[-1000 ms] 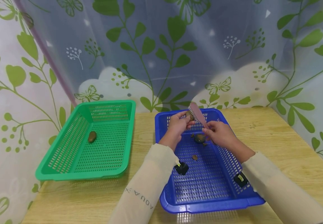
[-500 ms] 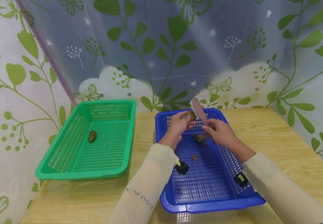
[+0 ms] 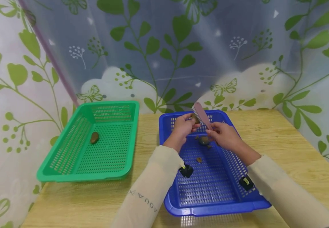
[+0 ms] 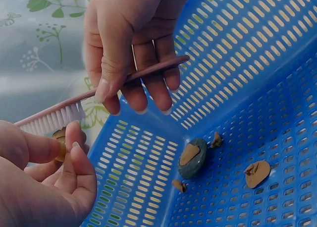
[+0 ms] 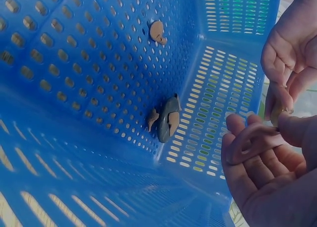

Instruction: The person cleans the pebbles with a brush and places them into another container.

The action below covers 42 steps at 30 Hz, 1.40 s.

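Observation:
In the head view my left hand (image 3: pixel 182 128) pinches a small brown stone (image 3: pixel 196 118) between thumb and fingers, over the far end of the blue basket (image 3: pixel 216 209). My right hand (image 3: pixel 224 136) grips the handle of a pink brush (image 3: pixel 201 114), its white bristles facing the stone and right at its surface. Fingers hide much of the stone in the left wrist view. Below the hands, a dark stone (image 4: pixel 193 162) with a tan patch lies on the basket floor, small tan clods beside it. A flat tan piece (image 4: pixel 257 174) lies apart from them.
Left of the blue basket stands a green basket (image 3: pixel 124 172) with one brown stone (image 3: pixel 94 137) inside. Both baskets sit on a wooden table (image 3: pixel 270 136). A leaf-patterned curtain (image 3: pixel 158 63) hangs right behind the table.
The brush lifted slightly up and away from the held stone, then came back down against it. My left hand stays almost in place, still pinching the stone.

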Available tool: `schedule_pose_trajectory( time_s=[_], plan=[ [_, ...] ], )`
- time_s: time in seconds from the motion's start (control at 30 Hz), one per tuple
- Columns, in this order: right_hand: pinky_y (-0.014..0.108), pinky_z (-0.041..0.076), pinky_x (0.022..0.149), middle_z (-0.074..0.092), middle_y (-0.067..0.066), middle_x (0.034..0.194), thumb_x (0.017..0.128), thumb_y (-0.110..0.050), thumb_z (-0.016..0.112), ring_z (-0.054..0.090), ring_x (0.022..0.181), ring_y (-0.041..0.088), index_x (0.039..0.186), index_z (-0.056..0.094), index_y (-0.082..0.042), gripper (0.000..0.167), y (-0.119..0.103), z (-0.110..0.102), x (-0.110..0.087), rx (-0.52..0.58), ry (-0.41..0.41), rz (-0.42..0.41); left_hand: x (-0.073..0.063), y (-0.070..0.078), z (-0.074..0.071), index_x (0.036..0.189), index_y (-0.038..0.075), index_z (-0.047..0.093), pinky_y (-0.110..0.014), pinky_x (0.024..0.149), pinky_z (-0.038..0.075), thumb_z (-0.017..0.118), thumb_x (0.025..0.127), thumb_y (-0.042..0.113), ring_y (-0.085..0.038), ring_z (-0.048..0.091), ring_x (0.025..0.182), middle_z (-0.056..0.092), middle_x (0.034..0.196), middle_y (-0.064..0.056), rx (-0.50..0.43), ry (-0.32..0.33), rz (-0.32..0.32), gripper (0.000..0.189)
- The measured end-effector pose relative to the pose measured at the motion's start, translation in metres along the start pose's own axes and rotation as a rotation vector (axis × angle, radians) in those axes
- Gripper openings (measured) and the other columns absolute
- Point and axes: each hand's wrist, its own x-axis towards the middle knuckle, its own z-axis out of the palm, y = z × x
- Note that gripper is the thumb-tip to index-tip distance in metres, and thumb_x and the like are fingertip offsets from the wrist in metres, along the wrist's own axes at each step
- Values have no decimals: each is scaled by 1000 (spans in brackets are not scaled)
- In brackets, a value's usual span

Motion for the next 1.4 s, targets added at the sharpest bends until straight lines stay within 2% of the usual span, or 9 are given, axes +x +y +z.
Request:
schedule_pose_trajectory(
  time_s=[0.13,0.3,0.5,0.57,0.67,0.77,1.07,1.23,1.4],
  plan=[
    [32,46,55,71,17,88,101,-20,54,65,68,21,116,59,5,30,1,-1,0,-18,-1,18,-1,1,1,140,6,51,-19,62,47,50,101,8,-7,64,73,70,100,-11,24,0,-2,40],
    [32,46,55,71,14,83,100,-22,55,60,62,15,111,60,5,29,1,-1,0,-45,5,16,0,0,1,139,6,52,-18,58,46,51,100,8,-6,63,71,70,100,-11,19,15,-3,39],
    [31,49,58,72,18,90,100,-22,55,69,74,27,110,60,5,29,1,-1,-1,-38,2,34,-1,-1,1,138,7,54,-17,57,45,52,100,8,-7,63,70,70,98,-11,16,24,-5,38],
    [31,51,58,72,20,93,101,-21,54,70,78,30,111,60,6,30,1,-2,-1,-28,12,62,-1,-1,1,138,7,54,-19,59,45,51,100,8,-7,63,70,70,98,-11,19,27,1,38],
    [32,54,59,71,22,96,102,-20,51,71,80,30,109,59,8,30,0,-3,-2,-12,37,116,-2,0,0,139,8,53,-22,64,46,49,101,8,-7,64,71,71,99,-13,20,31,13,38],
    [33,54,60,70,23,97,103,-20,50,71,81,31,111,58,9,31,-2,-5,-2,-1,43,137,-3,1,0,139,8,52,-25,68,46,48,102,7,-7,64,72,71,101,-14,13,36,20,38],
    [35,57,63,69,25,101,103,-18,50,71,85,33,118,55,11,33,-2,-2,-1,45,31,90,-3,1,0,137,8,54,-20,60,44,50,100,6,-7,63,72,70,100,-12,3,37,20,37],
    [37,57,67,68,26,105,102,-19,51,70,88,35,120,56,10,34,2,1,1,58,40,27,-3,0,-1,136,7,55,-17,57,43,51,100,6,-6,62,69,71,100,-14,-2,38,20,37],
    [34,53,62,71,21,100,101,-21,53,70,84,33,119,58,6,33,2,1,2,39,30,-18,-3,2,-1,135,6,55,-18,58,43,53,99,6,-6,61,69,71,97,-12,-2,36,25,36]
  ],
)
